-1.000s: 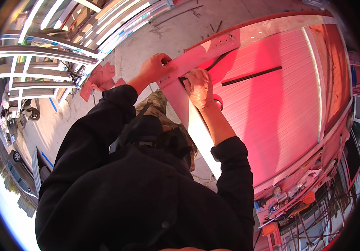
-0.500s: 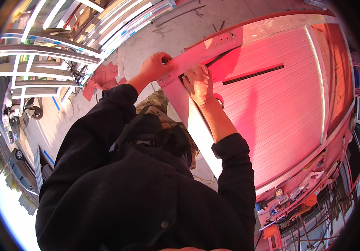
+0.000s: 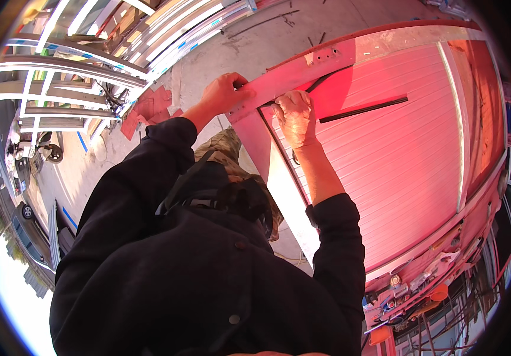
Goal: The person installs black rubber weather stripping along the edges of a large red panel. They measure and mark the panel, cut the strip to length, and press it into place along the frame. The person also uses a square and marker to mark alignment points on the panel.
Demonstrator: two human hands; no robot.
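A large frame (image 3: 374, 43) with a ribbed panel (image 3: 386, 172) inside it lies before me, lit pink. My left hand (image 3: 223, 94) grips the frame's near left corner, thumb on the face and fingers curled at the outer edge. My right hand (image 3: 296, 118) is closed at the inner edge of that corner, pressing on a thin black strip (image 3: 327, 76) that looks like rubber gasket. The strip emerges beyond the fingers along the frame's inner edge; its part under the hand is hidden. A separate short dark strip (image 3: 365, 109) rests on the panel.
White and grey profiles (image 3: 68, 74) stand racked at the left. Reddish cardboard pieces (image 3: 147, 113) lie on the concrete floor (image 3: 267, 41). Along the far right side runs a cluttered bench with tools and an orange cup (image 3: 439, 292). Parked cars (image 3: 30, 237) show at the far left.
My right hand has shifted slightly right, along the inner edge and away from the corner, fingers bunched tighter. My left hand still holds the corner. The view has shifted a little.
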